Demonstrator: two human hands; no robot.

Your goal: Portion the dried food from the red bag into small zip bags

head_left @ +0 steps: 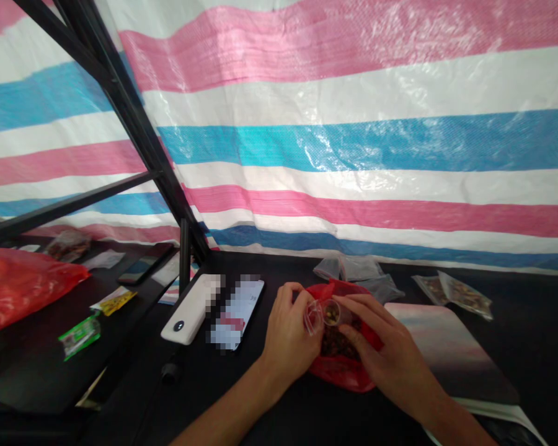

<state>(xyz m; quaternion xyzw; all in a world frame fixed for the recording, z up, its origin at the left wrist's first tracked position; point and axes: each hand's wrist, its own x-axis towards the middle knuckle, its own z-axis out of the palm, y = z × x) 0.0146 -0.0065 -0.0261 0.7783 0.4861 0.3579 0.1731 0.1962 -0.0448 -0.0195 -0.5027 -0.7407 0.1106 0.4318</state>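
Note:
A red plastic bag (346, 375) sits open on the black table, with small brown dried pieces (337, 344) inside. Over its mouth, my right hand (381, 337) is closed around a small clear cup (331, 313) that has some of the pieces in it. My left hand (291, 328) is closed at the bag's left side, gripping a clear plastic bag (312, 317) beside the cup. Behind the red bag lie several flat clear plastic bags (363, 271). The fingertips of my left hand are partly hidden.
Filled clear packets (465, 297) lie at the back right, behind a notebook (451, 353). Left of my hands are a phone (239, 313) and a white device (193, 310). A second table (32, 365) holds a red bag (28, 282) and small packets. A black metal frame (137, 136) and striped sheeting rise behind.

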